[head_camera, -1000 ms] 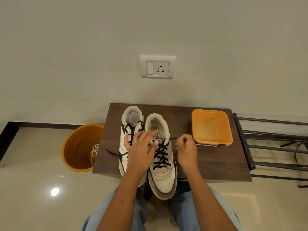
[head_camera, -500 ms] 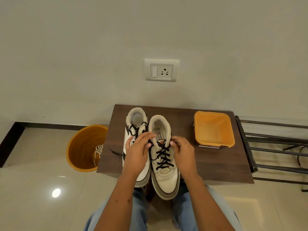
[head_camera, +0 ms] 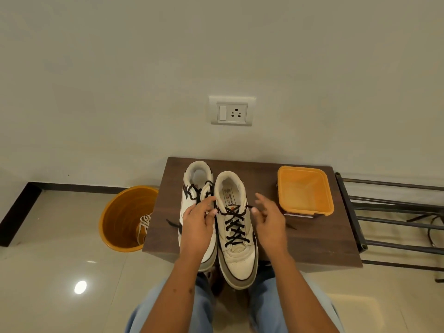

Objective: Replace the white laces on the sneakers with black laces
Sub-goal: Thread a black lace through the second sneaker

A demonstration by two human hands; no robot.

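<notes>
Two white sneakers stand side by side on a small brown table, toes toward me. The right sneaker has a black lace crossed up its front. The left sneaker also carries black lace and is partly hidden under my left hand. That hand's thumb and fingertips pinch the lace at the right sneaker's upper left eyelets. My right hand hovers just right of that sneaker, fingers spread, holding nothing. A loose lace end lies on the table beside it. White laces hang inside the orange bucket.
An orange bucket stands on the tiled floor left of the table. An orange square container sits at the table's back right. A dark metal rack stands to the right. A wall socket is on the wall behind.
My right hand has let go of the lace at the sneaker's top and moved right with its fingers spread. My left hand stays at the upper left eyelets.
</notes>
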